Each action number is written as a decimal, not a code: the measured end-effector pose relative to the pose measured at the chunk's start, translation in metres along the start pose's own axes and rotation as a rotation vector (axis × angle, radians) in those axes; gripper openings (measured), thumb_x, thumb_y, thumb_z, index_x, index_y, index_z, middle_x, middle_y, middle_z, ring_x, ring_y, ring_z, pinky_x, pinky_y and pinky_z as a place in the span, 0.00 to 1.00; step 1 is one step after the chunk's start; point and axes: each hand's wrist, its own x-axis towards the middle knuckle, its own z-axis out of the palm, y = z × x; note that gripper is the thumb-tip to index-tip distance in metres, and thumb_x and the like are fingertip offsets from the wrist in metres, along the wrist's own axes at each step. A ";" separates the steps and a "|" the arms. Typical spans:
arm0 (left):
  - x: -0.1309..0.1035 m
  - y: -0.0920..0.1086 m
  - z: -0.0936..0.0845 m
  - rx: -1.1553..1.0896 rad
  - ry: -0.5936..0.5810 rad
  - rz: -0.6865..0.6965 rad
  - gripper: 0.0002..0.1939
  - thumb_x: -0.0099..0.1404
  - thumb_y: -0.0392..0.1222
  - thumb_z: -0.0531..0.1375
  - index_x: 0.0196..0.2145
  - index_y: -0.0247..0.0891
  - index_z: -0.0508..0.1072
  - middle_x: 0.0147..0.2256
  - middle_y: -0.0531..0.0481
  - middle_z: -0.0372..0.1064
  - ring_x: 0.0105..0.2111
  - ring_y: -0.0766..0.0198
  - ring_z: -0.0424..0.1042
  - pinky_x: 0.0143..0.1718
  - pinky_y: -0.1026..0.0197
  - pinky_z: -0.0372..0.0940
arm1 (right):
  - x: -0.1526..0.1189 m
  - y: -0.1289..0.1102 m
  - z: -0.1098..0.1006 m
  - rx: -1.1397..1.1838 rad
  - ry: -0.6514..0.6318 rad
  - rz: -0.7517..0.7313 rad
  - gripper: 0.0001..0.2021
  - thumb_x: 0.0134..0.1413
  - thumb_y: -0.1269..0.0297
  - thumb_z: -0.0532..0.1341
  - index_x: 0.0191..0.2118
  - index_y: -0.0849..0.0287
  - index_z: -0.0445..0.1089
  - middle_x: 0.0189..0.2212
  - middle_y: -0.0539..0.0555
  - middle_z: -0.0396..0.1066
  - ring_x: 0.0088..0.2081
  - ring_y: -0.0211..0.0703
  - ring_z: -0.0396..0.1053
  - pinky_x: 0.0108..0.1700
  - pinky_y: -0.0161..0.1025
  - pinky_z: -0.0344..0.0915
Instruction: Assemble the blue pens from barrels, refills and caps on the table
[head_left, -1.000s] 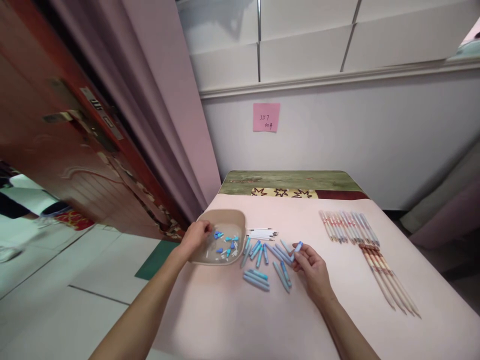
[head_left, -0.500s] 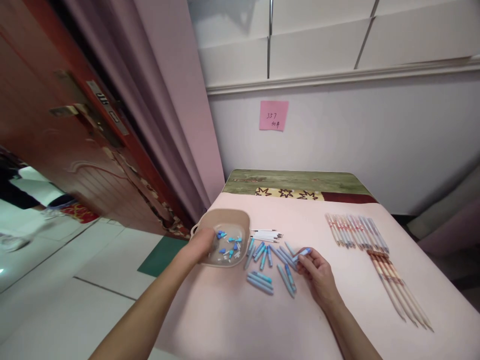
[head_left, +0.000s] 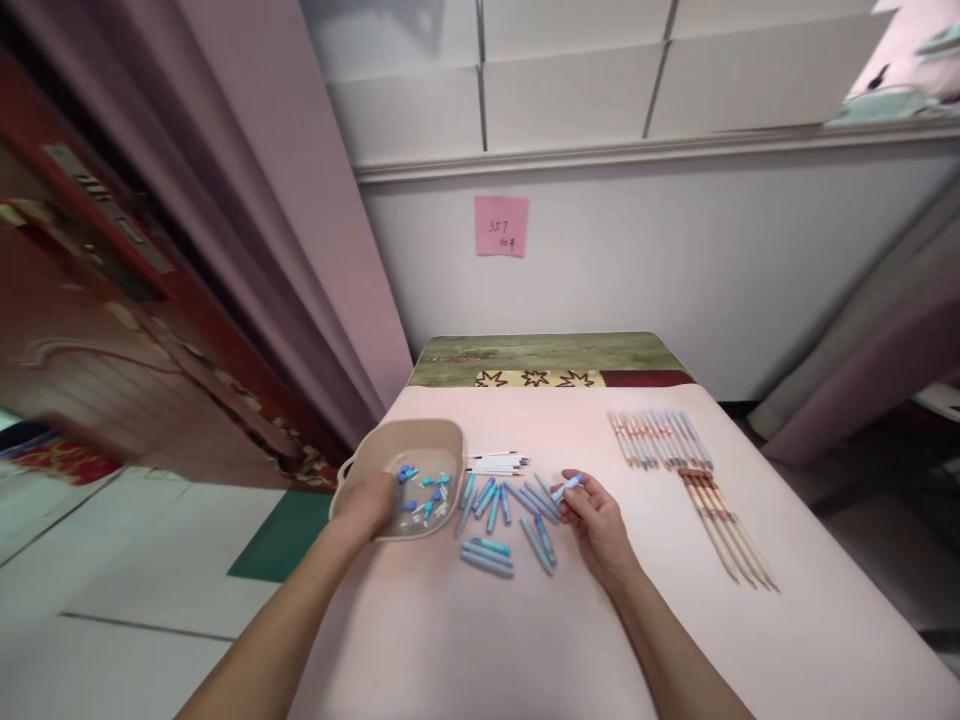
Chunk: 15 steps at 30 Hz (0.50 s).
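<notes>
My left hand (head_left: pixel 367 502) is inside the left part of a beige plastic basin (head_left: pixel 409 432), and its fingers are blurred and partly hidden. Small blue clips and white bits (head_left: pixel 427 490) lie on the basin's floor near it. Between the thumb and fingers of my right hand (head_left: pixel 596 515) is a short blue-and-white pen part (head_left: pixel 568 487). Just left of that hand, several light blue pen barrels (head_left: pixel 538 500) are spread on the pink table. White pen refills (head_left: pixel 499 463) with dark tips lie in a bunch beside the basin.
Rows of patterned pens (head_left: pixel 660 440) lie at the right of the pink tabletop (head_left: pixel 480 640), with longer brown-ended pens (head_left: pixel 727 530) below them. A pink note (head_left: pixel 501 226) is on the wall behind. A red door (head_left: pixel 90 330) and purple curtain stand on the left.
My view has turned to the right, so everything sits further left. My left hand stays in the basin, and my right hand still pinches the pen part, raised slightly from the barrels.
</notes>
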 end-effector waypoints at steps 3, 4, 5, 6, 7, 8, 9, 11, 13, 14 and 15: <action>-0.005 0.004 -0.012 0.063 -0.011 -0.001 0.11 0.52 0.34 0.59 0.33 0.29 0.78 0.40 0.28 0.75 0.43 0.42 0.74 0.42 0.51 0.66 | 0.000 -0.005 0.001 0.066 -0.008 0.037 0.18 0.43 0.60 0.71 0.41 0.57 0.69 0.35 0.54 0.75 0.27 0.36 0.68 0.28 0.33 0.65; -0.009 0.005 -0.019 0.083 -0.004 -0.005 0.12 0.52 0.34 0.59 0.35 0.29 0.78 0.41 0.27 0.74 0.44 0.41 0.73 0.41 0.51 0.66 | -0.001 -0.006 0.001 0.076 -0.017 0.044 0.18 0.43 0.60 0.71 0.40 0.57 0.69 0.35 0.54 0.75 0.28 0.37 0.68 0.29 0.33 0.65; -0.014 0.007 -0.026 0.103 0.020 -0.009 0.13 0.53 0.34 0.58 0.37 0.29 0.77 0.43 0.27 0.74 0.44 0.40 0.73 0.41 0.50 0.65 | -0.001 -0.007 0.001 0.081 -0.028 0.048 0.17 0.43 0.61 0.71 0.38 0.57 0.69 0.35 0.53 0.75 0.28 0.37 0.69 0.29 0.34 0.66; -0.020 0.010 -0.035 0.117 0.068 -0.011 0.15 0.54 0.35 0.57 0.39 0.30 0.76 0.43 0.27 0.73 0.44 0.39 0.73 0.41 0.49 0.65 | -0.002 -0.008 0.001 0.085 -0.041 0.052 0.16 0.43 0.61 0.71 0.37 0.57 0.68 0.34 0.53 0.75 0.29 0.38 0.69 0.30 0.34 0.66; -0.028 0.015 -0.043 0.120 0.131 -0.004 0.16 0.56 0.36 0.55 0.42 0.31 0.74 0.42 0.29 0.73 0.43 0.39 0.73 0.40 0.48 0.64 | -0.002 -0.008 0.001 0.090 -0.052 0.054 0.15 0.44 0.60 0.71 0.36 0.57 0.68 0.34 0.52 0.75 0.29 0.38 0.70 0.31 0.34 0.66; -0.038 0.023 -0.049 0.103 0.224 0.016 0.16 0.58 0.38 0.54 0.43 0.32 0.73 0.38 0.31 0.74 0.41 0.40 0.73 0.40 0.48 0.64 | -0.002 -0.008 0.002 0.094 -0.060 0.056 0.15 0.44 0.60 0.71 0.35 0.57 0.68 0.33 0.52 0.74 0.30 0.38 0.70 0.31 0.34 0.67; -0.048 0.033 -0.054 0.050 0.317 0.057 0.16 0.60 0.40 0.53 0.43 0.34 0.72 0.34 0.35 0.75 0.37 0.43 0.74 0.38 0.49 0.64 | -0.002 -0.008 0.002 0.098 -0.063 0.058 0.15 0.44 0.60 0.71 0.35 0.57 0.68 0.33 0.51 0.74 0.30 0.38 0.70 0.31 0.34 0.67; -0.068 0.059 -0.054 -0.195 0.364 0.251 0.12 0.61 0.41 0.52 0.38 0.38 0.72 0.29 0.45 0.74 0.33 0.53 0.73 0.37 0.57 0.63 | -0.003 -0.008 0.004 0.095 -0.066 0.063 0.15 0.43 0.59 0.71 0.35 0.56 0.67 0.29 0.49 0.73 0.28 0.37 0.69 0.30 0.34 0.66; -0.083 0.089 -0.043 -0.547 0.284 0.504 0.11 0.62 0.44 0.53 0.34 0.40 0.73 0.26 0.50 0.72 0.29 0.61 0.71 0.34 0.62 0.64 | -0.004 -0.008 0.004 0.082 -0.072 0.072 0.15 0.43 0.58 0.71 0.35 0.55 0.67 0.25 0.47 0.70 0.25 0.36 0.67 0.28 0.33 0.64; -0.089 0.104 -0.035 -0.691 0.211 0.564 0.11 0.61 0.45 0.54 0.33 0.39 0.74 0.25 0.51 0.71 0.27 0.62 0.70 0.32 0.63 0.64 | -0.005 -0.009 0.004 0.080 -0.079 0.076 0.15 0.43 0.58 0.70 0.34 0.55 0.67 0.23 0.46 0.69 0.24 0.36 0.66 0.28 0.32 0.63; -0.092 0.117 -0.026 -0.830 0.146 0.567 0.11 0.60 0.46 0.56 0.33 0.38 0.74 0.24 0.51 0.70 0.25 0.63 0.69 0.29 0.63 0.64 | -0.006 -0.010 0.004 0.087 -0.088 0.079 0.15 0.43 0.58 0.70 0.34 0.56 0.67 0.23 0.46 0.69 0.24 0.35 0.65 0.28 0.32 0.63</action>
